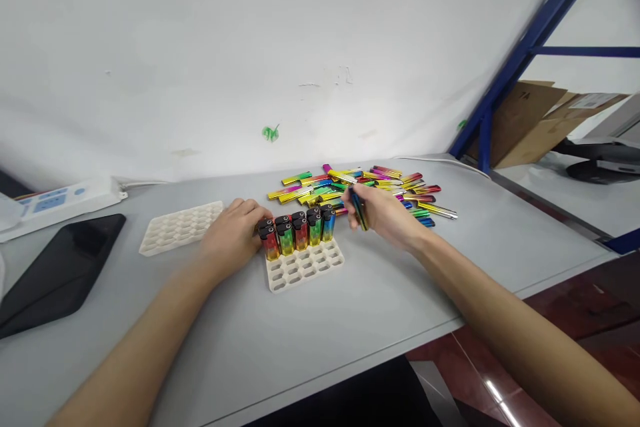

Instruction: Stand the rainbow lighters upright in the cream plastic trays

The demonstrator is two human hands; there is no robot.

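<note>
A white honeycomb tray (305,268) lies on the grey table, with several rainbow-coloured lighters (298,230) standing upright in its far rows. My left hand (234,233) rests against the tray's left side, fingers curled beside the leftmost lighter. My right hand (385,213) hovers just right of the tray, pinching one lighter (358,208) between its fingers. Behind it a loose pile of colourful lighters (365,188) is spread flat on the table.
A second white honeycomb tray (177,228) lies left of my left hand. A black tablet (60,270) and a white device with blue buttons (60,199) sit at far left. A blue metal frame (520,53) and cardboard boxes (540,121) stand at right; the table edge runs diagonally.
</note>
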